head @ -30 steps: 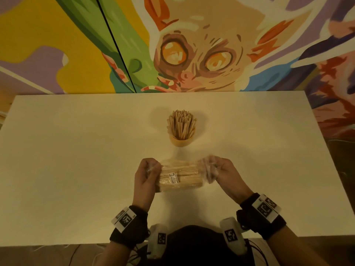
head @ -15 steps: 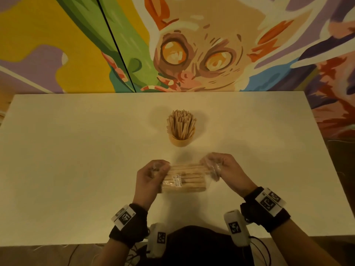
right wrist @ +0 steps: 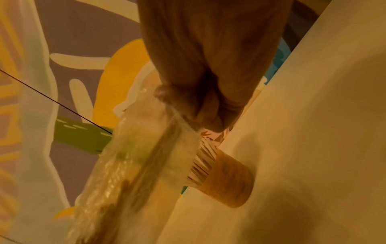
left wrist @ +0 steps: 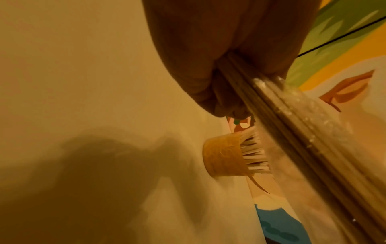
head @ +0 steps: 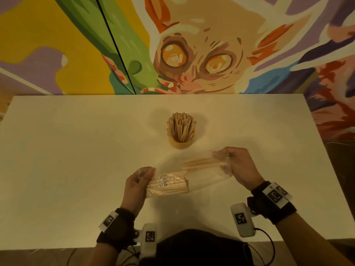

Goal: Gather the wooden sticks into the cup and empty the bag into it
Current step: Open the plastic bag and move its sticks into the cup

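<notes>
My left hand (head: 137, 184) grips the closed end of the bag (head: 194, 181) with the main bundle (head: 168, 186) inside, probably to anchor it. My right hand (head: 237, 166) pinches the bag's other end at 3 o'clock together with a few sticks (head: 201, 163), which sit out toward that end apart from the bundle, so I'm likely drawing them out of the mouth. Whether the mouth is fully open I can't tell. Bag hangs above the table (head: 76, 160), stretched between both hands. Cup (head: 181, 143) stands at 12 o'clock from the bag, near but apart, upright and already packed with sticks, so the gathering part looks done. Table is plain white; a painted mural (head: 192, 54) covers the wall behind.
</notes>
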`<state>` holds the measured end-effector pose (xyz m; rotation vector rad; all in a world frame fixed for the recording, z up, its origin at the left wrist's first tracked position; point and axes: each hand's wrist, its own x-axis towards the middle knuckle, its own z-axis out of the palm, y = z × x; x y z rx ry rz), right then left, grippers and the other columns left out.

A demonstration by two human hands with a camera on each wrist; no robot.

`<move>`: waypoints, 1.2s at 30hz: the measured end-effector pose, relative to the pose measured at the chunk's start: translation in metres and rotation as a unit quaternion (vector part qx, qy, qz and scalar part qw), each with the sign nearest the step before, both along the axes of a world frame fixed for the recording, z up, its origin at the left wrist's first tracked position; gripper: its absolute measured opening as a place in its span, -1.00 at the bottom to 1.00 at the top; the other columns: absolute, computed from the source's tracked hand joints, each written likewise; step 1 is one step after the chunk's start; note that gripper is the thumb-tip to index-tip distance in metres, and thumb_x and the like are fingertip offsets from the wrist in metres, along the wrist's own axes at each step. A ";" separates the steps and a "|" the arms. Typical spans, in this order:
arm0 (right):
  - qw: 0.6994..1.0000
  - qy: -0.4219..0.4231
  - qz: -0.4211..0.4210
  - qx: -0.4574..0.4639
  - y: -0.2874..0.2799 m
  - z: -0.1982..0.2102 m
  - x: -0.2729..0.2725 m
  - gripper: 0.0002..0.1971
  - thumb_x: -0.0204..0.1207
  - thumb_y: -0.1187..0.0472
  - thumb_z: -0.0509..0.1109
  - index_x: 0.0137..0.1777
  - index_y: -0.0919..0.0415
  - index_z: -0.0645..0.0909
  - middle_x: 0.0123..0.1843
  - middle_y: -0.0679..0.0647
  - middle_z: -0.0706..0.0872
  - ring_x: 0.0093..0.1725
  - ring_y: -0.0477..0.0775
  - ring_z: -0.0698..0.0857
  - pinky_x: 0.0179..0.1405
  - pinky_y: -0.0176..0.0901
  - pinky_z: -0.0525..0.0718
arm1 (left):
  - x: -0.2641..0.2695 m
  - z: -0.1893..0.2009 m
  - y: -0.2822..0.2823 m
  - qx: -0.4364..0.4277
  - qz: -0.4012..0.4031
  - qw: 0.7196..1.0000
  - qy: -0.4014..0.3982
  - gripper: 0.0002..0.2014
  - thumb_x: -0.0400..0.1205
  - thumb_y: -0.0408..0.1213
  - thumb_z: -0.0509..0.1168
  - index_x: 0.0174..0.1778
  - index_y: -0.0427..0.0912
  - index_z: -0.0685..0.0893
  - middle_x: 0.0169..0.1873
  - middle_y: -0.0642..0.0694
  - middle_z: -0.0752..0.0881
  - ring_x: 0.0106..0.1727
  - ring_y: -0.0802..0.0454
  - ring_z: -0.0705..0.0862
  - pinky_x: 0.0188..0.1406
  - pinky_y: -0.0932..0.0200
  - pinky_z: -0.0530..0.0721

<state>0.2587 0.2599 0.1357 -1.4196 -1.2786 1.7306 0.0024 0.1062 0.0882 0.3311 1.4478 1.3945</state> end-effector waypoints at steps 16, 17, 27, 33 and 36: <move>0.997 0.039 0.057 -0.041 0.026 0.040 -0.010 -0.68 0.27 0.11 0.52 -0.20 0.43 0.74 -0.44 0.20 0.58 -0.72 -0.12 0.29 -0.63 -0.27 0.14 | 0.023 -0.016 0.001 -0.093 -0.046 0.989 -0.107 -0.65 0.70 -0.05 0.19 0.16 -0.26 0.68 -0.17 -0.19 0.78 -0.38 0.05 0.74 -0.56 0.26 0.62; 0.996 0.037 0.066 -0.039 0.025 0.041 -0.013 -0.70 0.30 0.13 0.52 -0.20 0.43 0.74 -0.51 0.15 0.54 -0.71 -0.12 0.28 -0.62 -0.26 0.13 | 0.027 -0.016 0.001 -0.095 -0.050 0.989 -0.106 -0.65 0.70 -0.06 0.18 0.15 -0.27 0.68 -0.21 -0.19 0.75 -0.44 0.07 0.71 -0.60 0.28 0.58; 0.997 0.030 -0.009 -0.063 0.064 0.035 0.011 -0.80 0.57 0.30 0.43 -0.08 0.51 0.67 -0.43 0.13 0.44 -0.67 -0.15 0.26 -0.67 -0.35 0.16 | -0.007 -0.023 -0.012 -0.095 0.043 0.989 -0.106 -0.76 0.68 -0.21 0.21 -0.04 -0.32 0.69 -0.28 -0.15 0.77 -0.40 0.06 0.76 -0.48 0.24 0.72; 0.998 0.013 -0.030 -0.054 0.093 0.015 -0.003 -0.81 0.57 0.28 0.46 -0.15 0.45 0.67 -0.48 0.09 0.44 -0.63 -0.13 0.28 -0.65 -0.34 0.21 | -0.035 -0.027 -0.034 -0.083 0.099 0.986 -0.107 -0.74 0.73 -0.14 0.13 -0.05 -0.22 0.65 -0.44 -0.06 0.75 -0.55 0.17 0.66 -0.63 0.38 0.57; 0.999 -0.042 0.010 0.002 0.114 0.013 -0.028 -0.79 0.51 0.29 0.53 -0.16 0.49 0.69 -0.47 0.15 0.48 -0.62 -0.08 0.33 -0.67 -0.30 0.22 | -0.043 -0.029 -0.044 -0.095 0.141 0.979 -0.111 -0.70 0.80 -0.19 0.02 -0.07 -0.17 0.62 -0.54 -0.02 0.68 -0.67 0.22 0.55 -0.73 0.41 0.47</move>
